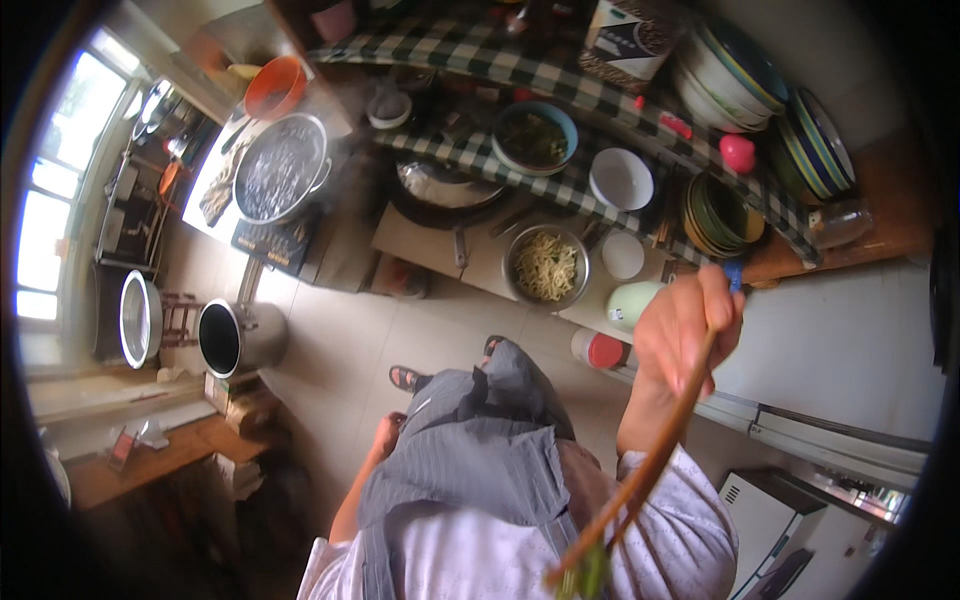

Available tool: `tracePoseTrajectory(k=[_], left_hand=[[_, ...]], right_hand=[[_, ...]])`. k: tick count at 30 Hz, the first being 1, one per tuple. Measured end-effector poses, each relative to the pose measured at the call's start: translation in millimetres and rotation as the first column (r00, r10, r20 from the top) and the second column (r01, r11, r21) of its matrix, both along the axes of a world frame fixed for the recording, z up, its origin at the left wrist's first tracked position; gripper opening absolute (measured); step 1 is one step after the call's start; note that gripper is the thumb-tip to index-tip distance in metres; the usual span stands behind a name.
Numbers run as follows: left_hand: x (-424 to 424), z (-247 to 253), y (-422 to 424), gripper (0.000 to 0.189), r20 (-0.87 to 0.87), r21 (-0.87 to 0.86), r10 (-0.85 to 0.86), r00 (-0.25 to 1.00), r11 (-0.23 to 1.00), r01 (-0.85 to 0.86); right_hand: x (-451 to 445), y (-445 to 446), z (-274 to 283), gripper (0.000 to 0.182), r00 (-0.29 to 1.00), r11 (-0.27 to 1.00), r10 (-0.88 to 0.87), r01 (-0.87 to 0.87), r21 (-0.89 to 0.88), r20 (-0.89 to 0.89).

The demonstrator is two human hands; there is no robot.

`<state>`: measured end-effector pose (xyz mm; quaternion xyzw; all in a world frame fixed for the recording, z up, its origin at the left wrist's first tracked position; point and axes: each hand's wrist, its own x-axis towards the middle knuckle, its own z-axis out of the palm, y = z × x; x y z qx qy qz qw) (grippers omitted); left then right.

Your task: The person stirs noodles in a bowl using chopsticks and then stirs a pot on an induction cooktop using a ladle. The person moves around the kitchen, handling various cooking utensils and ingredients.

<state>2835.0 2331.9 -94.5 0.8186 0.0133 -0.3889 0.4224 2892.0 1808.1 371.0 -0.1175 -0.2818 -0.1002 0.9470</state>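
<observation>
My right hand [686, 330] is raised at the right, its fingers closed on a pair of brown chopsticks [660, 450]. Between the chopstick tips, low in the view and close to the camera, is a green piece of food [589, 574], blurred. My left hand [388, 435] hangs beside the grey apron [480, 450]; its fingers look curled, but whether it holds anything is not visible. In front stands a metal bowl of pale shredded food [546, 268]. Above it, on the checkered shelf, is a blue-rimmed bowl with dark greens [534, 139], beside a white bowl [621, 180].
A large metal pot of bubbling water [281, 169] steams on a cooktop [274, 244]. A wok [442, 187] sits beneath the shelf. An orange bowl [275, 88] stands behind the pot. Stacked bowls [724, 217] are at right. A tall metal pot [244, 337] lies sideways at left.
</observation>
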Motion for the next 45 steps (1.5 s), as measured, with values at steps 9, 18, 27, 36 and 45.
tracePoseTrajectory(k=[9,18,27,36,45], left_hand=[[6,13,-7,0.031,-0.132,-0.012,0.052,0.99,0.998,-0.054],[-2,36,-13,0.033,-0.219,0.017,0.138,0.966,0.99,-0.137],[-58,35,26,0.034,-0.07,0.135,0.085,0.994,0.988,-0.075],[-67,91,-15,0.036,-0.102,0.345,0.159,0.982,0.931,-0.115],[-52,103,-16,0.038,-0.133,0.345,0.175,0.976,0.931,-0.12]], right_hand=[[-20,-8,-15,0.026,0.997,0.985,0.074,-0.077,0.154,0.028],[-23,-66,-320,0.019,0.1,0.652,-0.755,0.213,-0.728,-0.648],[-7,-43,-401,0.02,-0.023,0.723,-0.659,0.254,-0.642,-0.752],[-44,-39,-403,0.028,-0.078,0.592,-0.8,0.063,-0.803,-0.595],[-30,-31,-462,0.034,-0.281,0.835,-0.449,0.205,-0.51,-0.849]])
